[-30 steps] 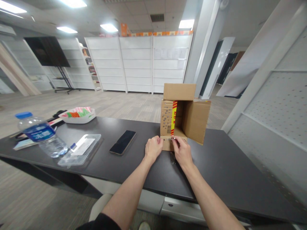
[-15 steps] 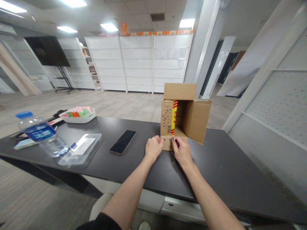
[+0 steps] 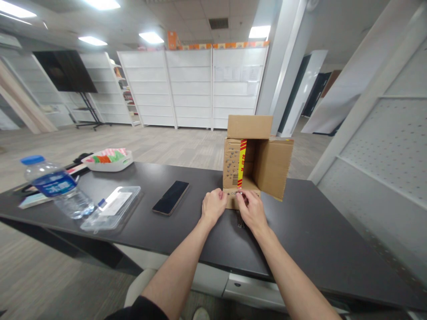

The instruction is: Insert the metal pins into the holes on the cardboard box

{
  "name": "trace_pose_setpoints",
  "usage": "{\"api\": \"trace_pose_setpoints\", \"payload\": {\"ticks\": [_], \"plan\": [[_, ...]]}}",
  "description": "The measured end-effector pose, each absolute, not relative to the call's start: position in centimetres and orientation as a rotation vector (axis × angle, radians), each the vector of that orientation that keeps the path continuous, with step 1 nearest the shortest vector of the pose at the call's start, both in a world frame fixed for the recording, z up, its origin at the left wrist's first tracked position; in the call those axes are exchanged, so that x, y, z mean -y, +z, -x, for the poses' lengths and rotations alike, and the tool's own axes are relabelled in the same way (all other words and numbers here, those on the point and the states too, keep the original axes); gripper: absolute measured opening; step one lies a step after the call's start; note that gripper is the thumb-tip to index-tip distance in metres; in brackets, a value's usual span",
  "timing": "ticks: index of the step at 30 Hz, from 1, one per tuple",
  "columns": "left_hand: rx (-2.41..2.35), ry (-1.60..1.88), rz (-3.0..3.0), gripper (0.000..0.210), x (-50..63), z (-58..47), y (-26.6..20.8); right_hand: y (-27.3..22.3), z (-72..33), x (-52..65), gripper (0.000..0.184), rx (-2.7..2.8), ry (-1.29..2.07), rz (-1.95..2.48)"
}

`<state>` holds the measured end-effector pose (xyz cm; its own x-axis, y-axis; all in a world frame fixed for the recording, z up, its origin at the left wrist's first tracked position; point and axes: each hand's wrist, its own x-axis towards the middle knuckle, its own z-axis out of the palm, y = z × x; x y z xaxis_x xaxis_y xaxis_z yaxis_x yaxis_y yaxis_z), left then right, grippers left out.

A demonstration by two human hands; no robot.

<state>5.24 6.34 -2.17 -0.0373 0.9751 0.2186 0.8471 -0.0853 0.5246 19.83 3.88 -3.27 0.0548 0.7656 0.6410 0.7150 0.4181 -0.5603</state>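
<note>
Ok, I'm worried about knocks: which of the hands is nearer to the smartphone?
Left. The left hand is to the right of the smartphone, apart from it; the right hand is farther right, past the left hand, at the front of the open cardboard box.

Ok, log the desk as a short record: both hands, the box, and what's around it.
left hand: curled at the left end of the lower flap
right hand: fingertips at the same flap; grip too small to tell
cardboard box: front open, flaps spread
thin metal pieces: on the desk, near the box's front
phone: flat, left of the left hand
clear case: left of the phone
bottle: blue-capped, far left
</note>
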Motion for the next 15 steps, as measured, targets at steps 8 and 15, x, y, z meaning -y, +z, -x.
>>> {"api": "trace_pose_setpoints", "payload": {"ticks": [8, 15], "plan": [[-1.958, 0.786, -2.001, 0.028, -6.40, -5.32, -2.26, -3.43, -19.98, -4.05, 0.032, 1.680, 0.059, 1.304], [-1.956, 0.793, -2.018, 0.028, -6.46, -5.24, -2.38, -3.62, -20.00, -4.08, 0.029, 1.653, 0.073, 1.299]]}}
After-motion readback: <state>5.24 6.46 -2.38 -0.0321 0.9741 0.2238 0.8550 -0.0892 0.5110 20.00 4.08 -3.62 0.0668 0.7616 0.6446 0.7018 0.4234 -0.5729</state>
